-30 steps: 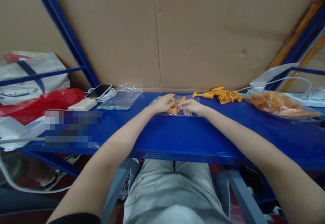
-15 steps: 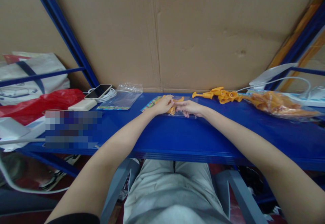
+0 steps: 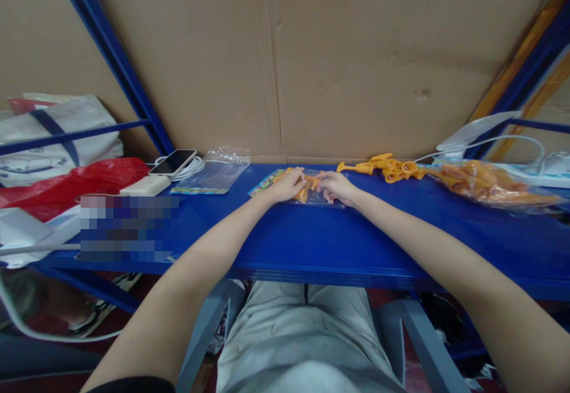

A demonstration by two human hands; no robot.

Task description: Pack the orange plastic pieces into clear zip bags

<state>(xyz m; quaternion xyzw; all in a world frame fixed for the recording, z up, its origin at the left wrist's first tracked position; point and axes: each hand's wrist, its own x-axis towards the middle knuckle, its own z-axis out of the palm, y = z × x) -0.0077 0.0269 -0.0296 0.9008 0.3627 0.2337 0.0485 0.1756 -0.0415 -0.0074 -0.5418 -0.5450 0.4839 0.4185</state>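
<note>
At the middle of the blue table lies a clear plastic bag [image 3: 329, 197] with a colourful printed header [image 3: 266, 183]. Orange plastic pieces [image 3: 303, 194] with trumpet-like ends lie in or on it; the film makes it hard to tell which. My left hand [image 3: 287, 186] rests over the header end, its fingers bent and closed on the bag and the pieces beneath, partly covering them. From the other side my right hand [image 3: 337, 187] has its fingers curled, with thumb and index at the end of an orange piece [image 3: 315, 183].
Several loose orange pieces [image 3: 392, 169] lie behind on the right, beside a filled clear bag [image 3: 494, 184]. An empty-looking header bag [image 3: 214, 173], a phone [image 3: 173, 161], a white cable and a red plastic bag [image 3: 89, 182] occupy the left. Cardboard [image 3: 285, 72] closes off the back.
My right hand has drawn back slightly to the right and its stretched index finger has curled in. More of the orange pieces between the hands now shows. My left hand has hardly moved.
</note>
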